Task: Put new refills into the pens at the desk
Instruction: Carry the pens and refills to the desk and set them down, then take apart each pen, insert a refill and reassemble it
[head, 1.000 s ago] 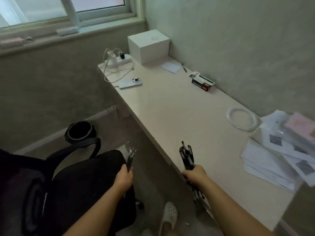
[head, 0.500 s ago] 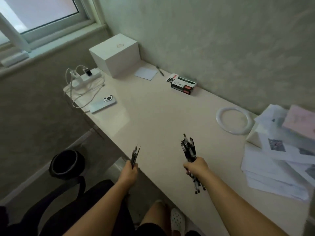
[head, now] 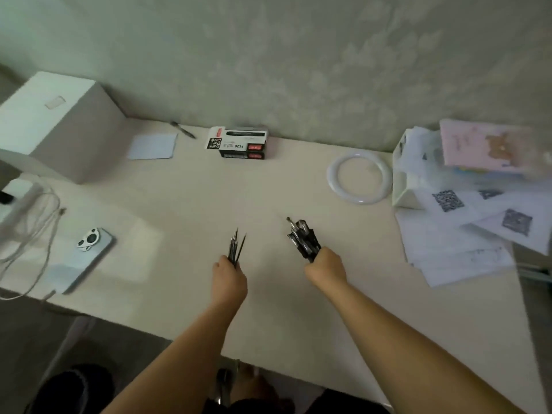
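A: Surface and room?
B: Cream desk [head: 185, 201] against patterned wall [head: 298, 55]; bare centre, clutter at both ends.
A: Hands?
B: Lower centre: right hand [head: 324, 268] grips pens [head: 303, 240]; left hand [head: 228, 277] grips refills [head: 236, 246].

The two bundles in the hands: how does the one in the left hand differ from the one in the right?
The refill bundle in the left hand is thin: a few bare, needle-like rods fanning out at their tips. The pen bundle in the right hand is much bulkier, made of thick dark barrels packed tight. The refills end in fine points, the pens in blunt ends. Both are dark, gripped at their lower part, pointing up and away over the desk.
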